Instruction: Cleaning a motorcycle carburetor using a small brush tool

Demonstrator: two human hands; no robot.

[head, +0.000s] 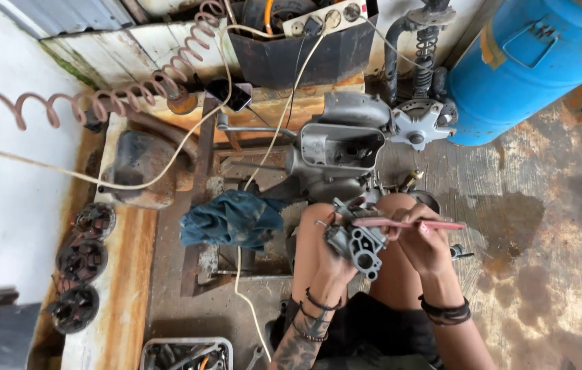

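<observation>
My left hand (332, 264) grips a small grey metal carburetor body (356, 243), held over my bare knees. My right hand (425, 243) holds a thin pink brush-like tool (407, 223) level, its left end touching the top of the carburetor. Both wrists wear dark bands, and the left forearm is tattooed. Just beyond my knees lies a larger grey engine housing (339, 147) with an open rectangular cavity.
A blue-green rag (233, 219) lies left of my knees. A blue drum (531, 62) stands at the upper right. A coiled hose (99, 103) and a pale cable (263, 157) cross the floor. Round dark parts (82, 260) lie at left; a tray of tools (185, 355) sits at the bottom.
</observation>
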